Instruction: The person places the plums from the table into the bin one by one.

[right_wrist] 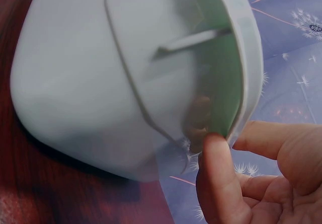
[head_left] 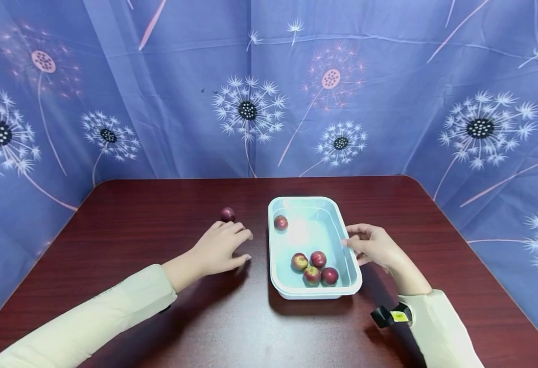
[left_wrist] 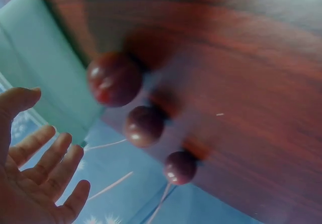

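A pale blue plastic tub (head_left: 314,292) stands on the table with several dark red plums (head_left: 311,275) in it, most of them near its front end. My right hand (head_left: 374,246) grips the tub's right rim between thumb and fingers; the right wrist view shows the fingertips (right_wrist: 217,151) at the rim. Left of the tub, my left hand (head_left: 218,248) hovers palm down with its fingers spread and nothing in them. Three plums (left_wrist: 114,79) sit in a row on the table in the left wrist view; only one loose plum (head_left: 227,214) shows beyond that hand in the head view.
The dark reddish-brown wooden table (head_left: 195,327) reaches back to a blue curtain (head_left: 177,117) printed with dandelions, which also hangs along both sides. A black device with a yellow label (head_left: 398,316) is strapped at the right wrist.
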Tool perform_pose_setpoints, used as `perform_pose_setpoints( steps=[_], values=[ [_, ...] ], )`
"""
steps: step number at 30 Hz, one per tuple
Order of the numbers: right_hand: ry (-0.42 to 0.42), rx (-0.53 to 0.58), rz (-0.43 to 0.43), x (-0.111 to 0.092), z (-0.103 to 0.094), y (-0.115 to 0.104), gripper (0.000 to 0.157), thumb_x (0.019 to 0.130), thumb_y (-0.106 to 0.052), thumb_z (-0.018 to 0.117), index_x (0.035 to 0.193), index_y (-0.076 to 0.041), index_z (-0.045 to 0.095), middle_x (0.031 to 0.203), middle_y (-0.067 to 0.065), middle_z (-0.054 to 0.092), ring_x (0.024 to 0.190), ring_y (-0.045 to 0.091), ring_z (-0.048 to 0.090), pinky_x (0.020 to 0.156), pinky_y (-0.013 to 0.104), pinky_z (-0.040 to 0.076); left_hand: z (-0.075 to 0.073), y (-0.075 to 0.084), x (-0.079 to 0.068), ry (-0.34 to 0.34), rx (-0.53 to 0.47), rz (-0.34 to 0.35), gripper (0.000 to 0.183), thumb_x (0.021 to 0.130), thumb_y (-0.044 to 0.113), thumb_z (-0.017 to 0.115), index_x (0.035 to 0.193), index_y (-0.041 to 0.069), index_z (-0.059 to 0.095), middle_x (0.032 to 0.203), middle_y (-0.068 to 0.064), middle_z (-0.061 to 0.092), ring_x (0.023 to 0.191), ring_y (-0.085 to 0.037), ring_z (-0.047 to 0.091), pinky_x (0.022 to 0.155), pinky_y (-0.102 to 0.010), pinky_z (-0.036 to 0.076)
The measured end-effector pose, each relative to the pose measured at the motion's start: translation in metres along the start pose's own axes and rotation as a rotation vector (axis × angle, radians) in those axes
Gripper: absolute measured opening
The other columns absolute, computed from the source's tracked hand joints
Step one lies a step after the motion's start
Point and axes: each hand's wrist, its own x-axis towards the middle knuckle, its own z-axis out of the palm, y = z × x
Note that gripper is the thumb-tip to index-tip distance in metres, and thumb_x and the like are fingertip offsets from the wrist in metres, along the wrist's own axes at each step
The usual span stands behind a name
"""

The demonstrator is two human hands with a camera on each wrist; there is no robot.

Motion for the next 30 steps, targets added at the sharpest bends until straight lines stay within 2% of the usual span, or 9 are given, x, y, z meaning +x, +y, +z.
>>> perform_pose_setpoints(
  steps=[6, 13, 18, 30],
  values=[
    [0.001, 0.004, 0.005, 0.0, 0.0, 0.0, 0.053, 0.088, -0.009, 0.063, 0.13, 0.016, 0.041, 0.081, 0.003, 0.062, 0.061, 0.011, 0.062, 0.056, 0.03, 0.056, 0.004, -0.005, -0.012, -0.062, -0.006, 0.006, 0.034, 0.076, 0.032, 0.074, 0.102, 0.012, 0.062, 0.092, 0.0, 0.057, 0.085, -0.02, 0.058, 0.08, -0.041, 0.044],
    [-0.004, 0.005, 0.01, 0.0, 0.001, -0.001, 0.054, 0.088, -0.01, 0.063, 0.13, 0.016, 0.041, 0.081, 0.002, 0.062, 0.061, 0.011, 0.062, 0.057, 0.03, 0.056, 0.011, -0.011, -0.02, -0.13, 0.046, 0.012, 0.043, 0.073, 0.039, 0.076, 0.103, 0.013, 0.061, 0.095, -0.001, 0.057, 0.085, -0.021, 0.058, 0.079, -0.04, 0.044],
    [0.0, 0.004, 0.003, -0.001, 0.0, -0.001, 0.053, 0.089, -0.01, 0.062, 0.129, 0.016, 0.042, 0.081, 0.003, 0.062, 0.061, 0.012, 0.062, 0.056, 0.029, 0.055, 0.014, -0.015, -0.024, -0.137, 0.079, 0.012, 0.046, 0.071, 0.04, 0.077, 0.104, 0.013, 0.061, 0.101, -0.003, 0.059, 0.087, -0.022, 0.059, 0.079, -0.042, 0.045],
    [-0.009, 0.0, -0.002, -0.001, 0.0, -0.001, 0.053, 0.089, -0.01, 0.063, 0.13, 0.016, 0.042, 0.082, 0.003, 0.063, 0.061, 0.012, 0.063, 0.056, 0.03, 0.055, 0.015, -0.018, -0.029, -0.173, 0.068, -0.007, 0.039, 0.069, 0.031, 0.08, 0.097, 0.014, 0.059, 0.092, -0.002, 0.061, 0.083, -0.021, 0.061, 0.076, -0.042, 0.045]
  ],
)
